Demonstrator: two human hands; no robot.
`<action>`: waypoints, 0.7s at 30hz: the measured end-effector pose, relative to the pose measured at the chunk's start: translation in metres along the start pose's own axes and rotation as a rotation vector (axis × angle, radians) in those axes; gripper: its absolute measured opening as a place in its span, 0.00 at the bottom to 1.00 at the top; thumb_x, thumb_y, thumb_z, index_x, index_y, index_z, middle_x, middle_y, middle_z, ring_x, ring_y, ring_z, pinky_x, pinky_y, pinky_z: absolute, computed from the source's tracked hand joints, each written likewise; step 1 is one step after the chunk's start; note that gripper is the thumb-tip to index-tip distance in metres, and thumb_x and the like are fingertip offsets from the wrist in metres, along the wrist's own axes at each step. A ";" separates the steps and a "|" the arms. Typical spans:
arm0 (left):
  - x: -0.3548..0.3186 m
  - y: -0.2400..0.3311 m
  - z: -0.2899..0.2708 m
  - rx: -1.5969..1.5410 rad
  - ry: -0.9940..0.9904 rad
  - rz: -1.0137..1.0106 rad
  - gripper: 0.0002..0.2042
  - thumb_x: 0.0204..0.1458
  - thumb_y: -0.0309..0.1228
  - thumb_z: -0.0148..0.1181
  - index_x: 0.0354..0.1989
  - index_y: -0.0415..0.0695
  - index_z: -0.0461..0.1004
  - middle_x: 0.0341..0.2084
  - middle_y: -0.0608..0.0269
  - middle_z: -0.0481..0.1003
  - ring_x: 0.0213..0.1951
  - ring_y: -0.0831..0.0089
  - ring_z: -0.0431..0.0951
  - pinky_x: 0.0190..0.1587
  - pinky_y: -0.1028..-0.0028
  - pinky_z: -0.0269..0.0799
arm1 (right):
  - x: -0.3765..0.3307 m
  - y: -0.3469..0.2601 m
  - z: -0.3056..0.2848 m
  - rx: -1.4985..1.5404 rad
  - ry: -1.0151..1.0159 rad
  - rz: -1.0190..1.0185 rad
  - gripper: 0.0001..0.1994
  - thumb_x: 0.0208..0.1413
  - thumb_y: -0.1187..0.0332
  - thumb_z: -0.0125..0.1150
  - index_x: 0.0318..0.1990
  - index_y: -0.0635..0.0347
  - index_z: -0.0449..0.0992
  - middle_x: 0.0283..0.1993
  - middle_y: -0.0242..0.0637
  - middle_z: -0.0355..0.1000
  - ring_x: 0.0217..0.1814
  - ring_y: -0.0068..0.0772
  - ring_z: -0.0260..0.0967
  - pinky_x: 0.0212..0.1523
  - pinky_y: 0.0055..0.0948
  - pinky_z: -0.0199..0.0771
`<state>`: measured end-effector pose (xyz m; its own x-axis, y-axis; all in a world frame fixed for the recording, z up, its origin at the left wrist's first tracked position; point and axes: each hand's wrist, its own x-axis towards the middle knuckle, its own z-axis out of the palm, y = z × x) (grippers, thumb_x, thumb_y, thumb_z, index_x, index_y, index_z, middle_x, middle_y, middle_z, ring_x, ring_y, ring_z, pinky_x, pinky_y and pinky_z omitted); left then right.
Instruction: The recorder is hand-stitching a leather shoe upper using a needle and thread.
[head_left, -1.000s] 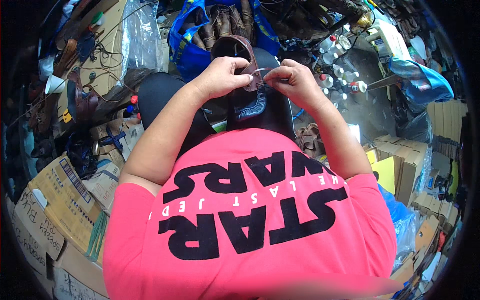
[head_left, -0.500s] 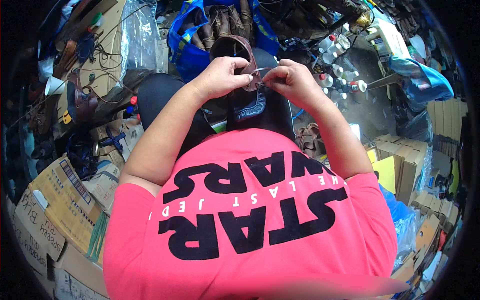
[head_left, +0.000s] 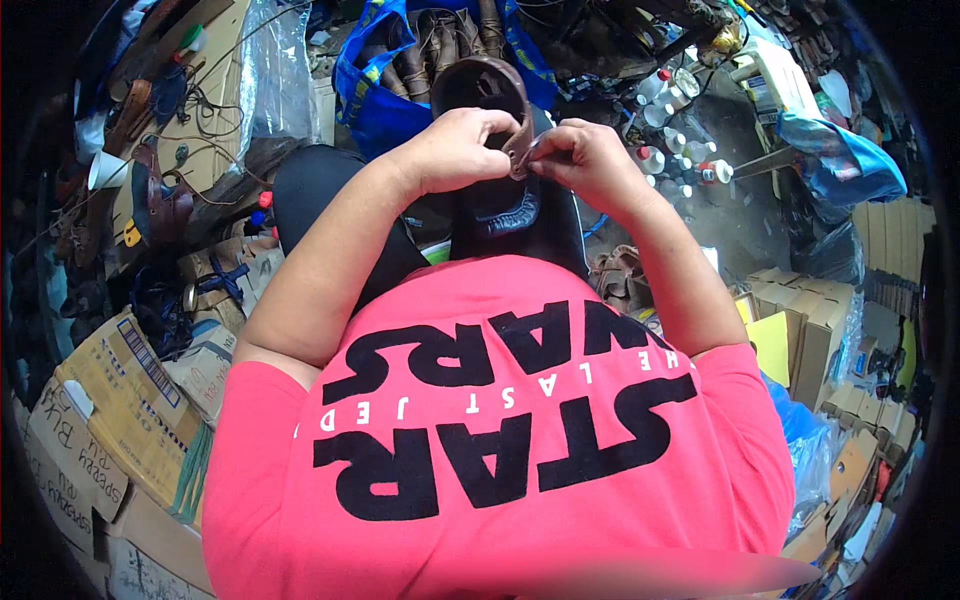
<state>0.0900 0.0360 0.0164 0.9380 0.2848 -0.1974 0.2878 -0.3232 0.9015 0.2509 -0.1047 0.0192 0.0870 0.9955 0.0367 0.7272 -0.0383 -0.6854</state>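
Note:
A dark brown leather shoe (head_left: 527,115) rests over my thigh. Its rounded opening faces away from me and its black, gathered toe (head_left: 508,214) points toward me. My left hand (head_left: 458,150) grips the shoe's side, thumb and forefinger bent over the brown edge. Close against the same edge, the fingertips of my right hand (head_left: 582,155) are pinched together beside small holes in the leather. What sits between those fingertips is too small to make out.
A blue bag (head_left: 375,125) of brown shoe-like pieces stands beyond my knees. Several bottles (head_left: 672,145) are on the floor to the right. Cardboard boxes (head_left: 130,400) are stacked at left, more cartons (head_left: 800,320) at right. A blue cloth (head_left: 845,165) hangs at the upper right.
The shoe has tipped so its opening shows larger and farther up. My right fingertips have come in to its edge; the thin strip seen between my hands no longer shows.

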 end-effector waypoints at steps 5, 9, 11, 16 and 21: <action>0.023 0.007 0.004 0.373 -0.005 0.191 0.18 0.39 0.31 0.62 0.42 0.39 0.75 0.34 0.47 0.76 0.40 0.58 0.78 0.44 0.69 0.70 | -0.007 0.031 -0.001 0.518 -0.172 0.307 0.03 0.51 0.77 0.63 0.34 0.64 0.76 0.34 0.26 0.73 0.38 0.19 0.70 0.41 0.21 0.70; 0.041 0.007 0.002 0.353 -0.071 0.124 0.17 0.41 0.32 0.67 0.42 0.41 0.76 0.32 0.48 0.77 0.38 0.60 0.78 0.42 0.68 0.71 | -0.018 0.063 -0.006 0.689 -0.223 0.259 0.09 0.50 0.73 0.65 0.41 0.60 0.79 0.42 0.28 0.74 0.44 0.16 0.66 0.44 0.19 0.67; 0.047 0.010 0.000 0.375 -0.109 0.136 0.17 0.42 0.32 0.67 0.42 0.42 0.76 0.32 0.48 0.77 0.38 0.59 0.78 0.43 0.68 0.71 | -0.019 0.072 -0.004 0.782 -0.260 0.297 0.10 0.51 0.73 0.64 0.42 0.60 0.79 0.42 0.27 0.73 0.43 0.16 0.66 0.45 0.19 0.66; 0.058 0.009 -0.002 0.395 -0.192 0.158 0.18 0.40 0.31 0.68 0.42 0.42 0.77 0.33 0.50 0.78 0.39 0.61 0.78 0.44 0.68 0.70 | -0.014 0.090 -0.002 0.868 -0.348 0.291 0.10 0.55 0.72 0.60 0.45 0.59 0.77 0.42 0.25 0.73 0.45 0.17 0.65 0.49 0.21 0.63; 0.060 0.001 -0.002 0.305 -0.202 0.163 0.17 0.40 0.31 0.68 0.42 0.42 0.77 0.32 0.54 0.79 0.37 0.67 0.78 0.44 0.70 0.70 | -0.008 0.102 0.002 1.035 -0.413 0.323 0.09 0.54 0.72 0.60 0.43 0.59 0.77 0.42 0.26 0.72 0.46 0.20 0.66 0.50 0.24 0.62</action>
<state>0.1465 0.0547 0.0061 0.9864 0.0342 -0.1608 0.1479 -0.6114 0.7774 0.3237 -0.1160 -0.0525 -0.2004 0.9120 -0.3579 -0.2094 -0.3967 -0.8937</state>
